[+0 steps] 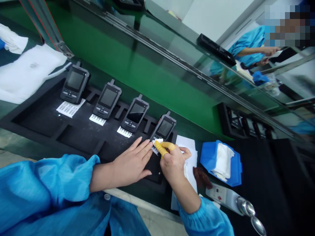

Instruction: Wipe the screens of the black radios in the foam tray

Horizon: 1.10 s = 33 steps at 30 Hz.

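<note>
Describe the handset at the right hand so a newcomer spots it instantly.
Find the long black tray before the person. Along its far side, take the rightmost handset. Unlike its three neighbours, it has the right hand at its lower end, with yellow finger cots and a white piece.

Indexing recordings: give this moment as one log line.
right hand: holding small white piece at lower end of black rectangular handset; left hand: open alongside

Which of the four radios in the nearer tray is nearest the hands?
The rightmost radio; the right hand holds a white piece at its lower end. The other three lie farther left.
</note>
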Each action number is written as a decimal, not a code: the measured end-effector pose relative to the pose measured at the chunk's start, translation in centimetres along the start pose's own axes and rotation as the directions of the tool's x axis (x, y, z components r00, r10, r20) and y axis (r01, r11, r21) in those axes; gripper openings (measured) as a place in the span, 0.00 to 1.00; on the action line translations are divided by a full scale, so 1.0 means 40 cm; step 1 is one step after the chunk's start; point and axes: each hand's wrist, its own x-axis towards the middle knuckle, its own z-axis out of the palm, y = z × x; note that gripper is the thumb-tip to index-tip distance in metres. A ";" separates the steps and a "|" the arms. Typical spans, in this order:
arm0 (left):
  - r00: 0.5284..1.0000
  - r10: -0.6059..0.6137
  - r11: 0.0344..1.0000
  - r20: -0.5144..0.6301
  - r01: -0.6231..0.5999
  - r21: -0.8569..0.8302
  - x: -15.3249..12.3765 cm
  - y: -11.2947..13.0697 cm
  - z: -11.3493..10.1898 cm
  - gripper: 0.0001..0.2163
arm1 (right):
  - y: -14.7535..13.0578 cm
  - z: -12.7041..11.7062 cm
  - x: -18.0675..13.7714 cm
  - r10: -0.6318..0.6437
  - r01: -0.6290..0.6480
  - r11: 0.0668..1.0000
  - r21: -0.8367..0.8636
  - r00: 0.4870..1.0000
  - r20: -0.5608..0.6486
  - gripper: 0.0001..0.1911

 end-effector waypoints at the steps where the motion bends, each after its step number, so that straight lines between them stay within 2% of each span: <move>1: 1.000 0.000 1.000 0.002 0.000 0.000 -0.001 0.000 0.001 0.27 | 0.000 -0.007 -0.007 0.003 -0.003 1.000 0.001 1.000 0.021 0.18; 4: 1.000 0.001 1.000 0.003 -0.001 0.005 -0.003 0.000 0.005 0.27 | 0.016 -0.035 -0.028 0.035 -0.035 0.999 -0.001 0.998 0.061 0.19; 8: 1.000 0.011 1.000 -0.018 -0.011 0.002 -0.005 0.002 0.012 0.27 | 0.063 -0.048 -0.032 0.102 -0.109 0.990 -0.094 0.992 -0.068 0.14; 12: 1.000 0.006 1.000 -0.019 -0.007 -0.013 -0.003 0.001 0.016 0.27 | 0.084 -0.012 -0.002 0.104 -0.123 0.982 -0.144 0.986 -0.131 0.16; 16: 1.000 -0.002 1.000 0.000 0.002 -0.028 -0.003 0.001 0.018 0.27 | 0.062 0.009 0.007 0.065 -0.072 0.988 -0.140 0.996 -0.055 0.19; 21: 1.000 -0.012 0.999 0.015 0.013 -0.044 -0.003 0.001 0.016 0.27 | 0.030 -0.030 -0.032 -0.005 0.016 0.990 -0.140 0.997 0.077 0.15; 25: 1.000 -0.011 0.999 0.000 0.010 -0.052 -0.003 0.000 0.016 0.27 | 0.031 -0.047 -0.031 0.021 -0.015 0.990 -0.139 0.999 0.042 0.13; 28: 1.000 -0.013 0.999 0.006 0.013 -0.053 -0.004 0.000 0.016 0.27 | 0.039 -0.032 -0.017 0.063 -0.061 0.986 -0.157 0.998 0.008 0.19; 30: 1.000 -0.018 0.999 0.014 0.018 -0.050 -0.003 0.000 0.014 0.27 | 0.037 -0.021 -0.016 0.066 -0.062 0.989 -0.134 0.997 0.028 0.21; 33: 1.000 -0.015 0.999 0.020 0.016 -0.046 -0.001 0.001 0.007 0.26 | 0.023 -0.023 -0.029 0.052 -0.044 0.996 -0.083 0.995 0.090 0.17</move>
